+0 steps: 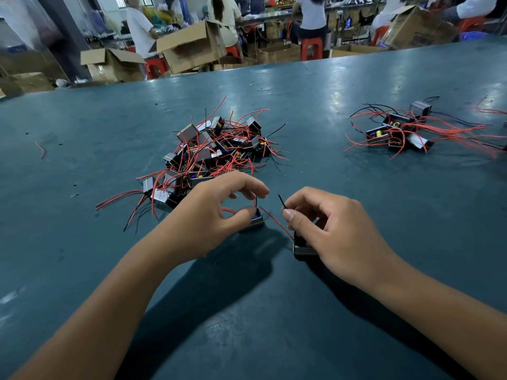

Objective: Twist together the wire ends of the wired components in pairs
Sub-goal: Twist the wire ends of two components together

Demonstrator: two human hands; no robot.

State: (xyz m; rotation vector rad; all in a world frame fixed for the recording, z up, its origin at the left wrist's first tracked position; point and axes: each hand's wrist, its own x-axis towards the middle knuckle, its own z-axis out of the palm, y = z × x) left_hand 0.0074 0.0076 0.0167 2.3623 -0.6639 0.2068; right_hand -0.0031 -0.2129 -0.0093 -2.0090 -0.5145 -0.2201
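While the green bench (pixel 356 270) stretches wide under everything, the work itself sits close to the person, which keeps both wrists resting low and steady. Beyond the hands lies the big pile (pixel 214 149) of wired parts, a tangle of small blocks and red and black leads, near enough to reach; it reads as the stock not yet paired. Well apart to the right lies a smaller group (pixel 397 133), its leads running out rightward, probably the finished pairs set aside so they do not mix with the rest.

The left hand (pixel 216 215) curls over one part (pixel 253 222) that stands on the bench, thumb and fingers pinching near its leads, where a short black end stands upright and a red loop shows under the palm. The right hand (pixel 329 223) pinches a black wire (pixel 281 202) between thumb and forefinger, its tip pointing up and toward the other hand; below it a second part (pixel 303 246) rests on the bench, half hidden by the fingers. A red wire (pixel 275 222) runs slantwise between the two parts.

Both black ends are held upright and just apart, so they seem lined up for meeting; the twist looks not yet begun.
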